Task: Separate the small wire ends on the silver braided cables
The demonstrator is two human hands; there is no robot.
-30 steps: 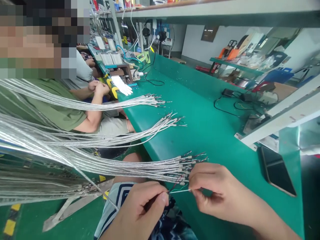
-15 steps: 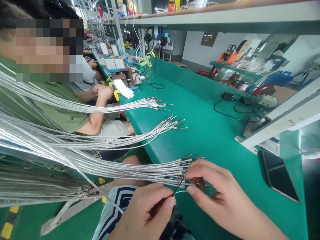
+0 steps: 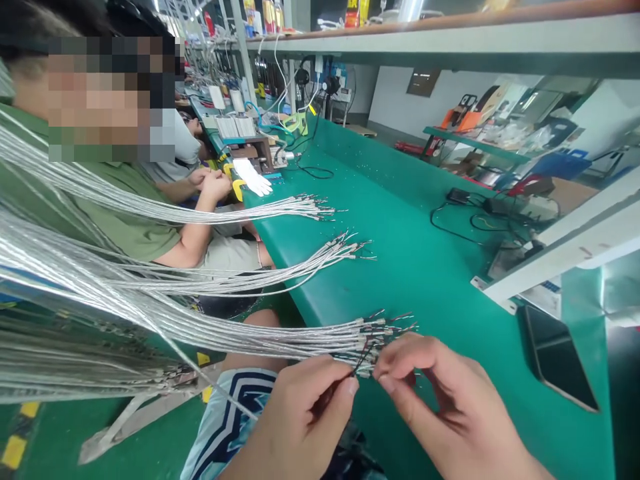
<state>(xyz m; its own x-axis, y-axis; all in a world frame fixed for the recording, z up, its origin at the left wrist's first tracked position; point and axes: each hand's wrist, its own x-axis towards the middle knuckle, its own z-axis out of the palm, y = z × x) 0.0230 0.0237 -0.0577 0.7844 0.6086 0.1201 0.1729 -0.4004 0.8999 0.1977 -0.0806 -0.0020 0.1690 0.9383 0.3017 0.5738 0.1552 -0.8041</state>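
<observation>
My left hand [image 3: 313, 403] is closed, thumb against forefinger, on the end of a silvery cable. Thin dark and red wires [image 3: 364, 357] stick out above that pinch. Just to the right, my right hand [image 3: 443, 393] has its thumb and forefinger pressed together; whatever lies between the tips is too small to make out. Behind both hands a bundle of silvery cables [image 3: 300, 339] rests across the table edge, its stripped ends showing dark, white and red wires. The held cable runs up to the left, and its end is mostly covered by my fingers.
Two more cable bundles [image 3: 295, 208] [image 3: 300, 270] lie farther along the green table [image 3: 400, 267]. A phone [image 3: 557, 357] is at the right, near a white metal post [image 3: 560, 240]. A co-worker in a green shirt [image 3: 135, 227] sits at the left. A white glove [image 3: 253, 177] lies beyond.
My left hand has risen slightly to the right. My right thumb and forefinger have come together, and the white wire seen between my hands no longer shows. The view has shifted slightly.
</observation>
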